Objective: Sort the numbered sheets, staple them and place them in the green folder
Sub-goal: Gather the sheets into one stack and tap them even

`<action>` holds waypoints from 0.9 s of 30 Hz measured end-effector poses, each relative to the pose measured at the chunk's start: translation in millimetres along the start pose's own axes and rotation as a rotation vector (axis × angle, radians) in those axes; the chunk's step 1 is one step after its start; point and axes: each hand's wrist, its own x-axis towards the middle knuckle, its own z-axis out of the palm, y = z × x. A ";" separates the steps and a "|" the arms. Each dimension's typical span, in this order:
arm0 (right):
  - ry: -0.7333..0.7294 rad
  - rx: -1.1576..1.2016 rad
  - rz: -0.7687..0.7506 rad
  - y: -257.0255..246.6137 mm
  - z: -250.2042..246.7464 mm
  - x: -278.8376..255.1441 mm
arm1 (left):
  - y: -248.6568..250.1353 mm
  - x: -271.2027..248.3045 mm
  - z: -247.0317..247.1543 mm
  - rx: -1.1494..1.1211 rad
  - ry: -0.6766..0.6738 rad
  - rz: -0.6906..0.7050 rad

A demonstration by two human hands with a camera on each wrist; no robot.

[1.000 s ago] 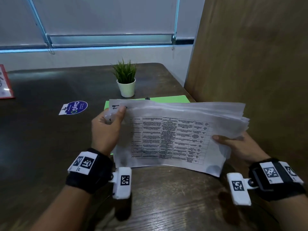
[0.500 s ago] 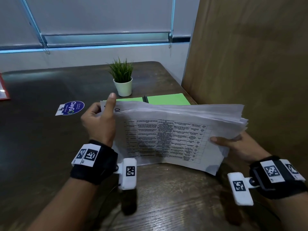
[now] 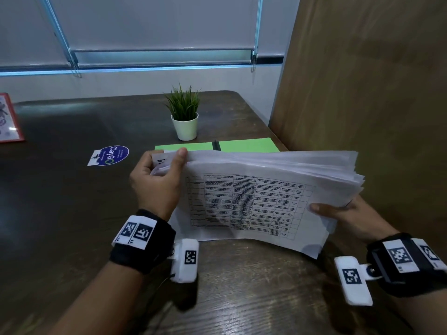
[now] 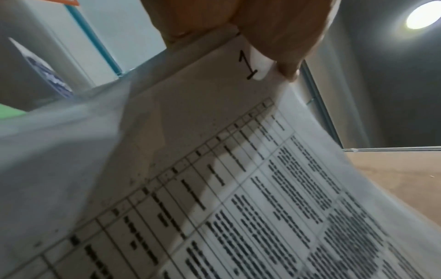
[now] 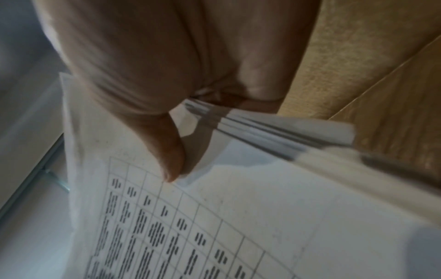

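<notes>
Fingers of both hands clamp the sheets [image 3: 261, 201].
Left hand [image 3: 158, 182] pinches their numbered corner, right hand [image 3: 348, 213] the opposite edge; green folder [image 3: 246, 145] lies just behind the sheets.

A sticker [image 3: 108, 155] reads "ClayGO"; a sheet corner [image 3: 160, 161] shows "19".

folder [image 3: 246, 145] on table [image 3: 72, 213], behind sheets [image 3: 254, 201]; plant [image 3: 185, 117] behind folder.

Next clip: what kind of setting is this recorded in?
Probably an office or study desk by a window. A dark wooden table carries a green folder and a small potted plant, a roller blind hangs behind, and both hands hold a stack of printed sheets.
</notes>
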 end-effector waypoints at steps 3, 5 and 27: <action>0.027 0.038 -0.029 2.1 2.0 0.1 | 2.2 5.7 4.6 -0.024 0.031 -0.069; 0.083 0.038 -0.087 -8.6 4.4 -0.7 | 13.3 13.8 5.6 -0.027 0.092 -0.003; 0.129 -0.060 -0.007 -5.9 10.2 -9.7 | -5.9 7.1 10.8 0.037 -0.072 -0.059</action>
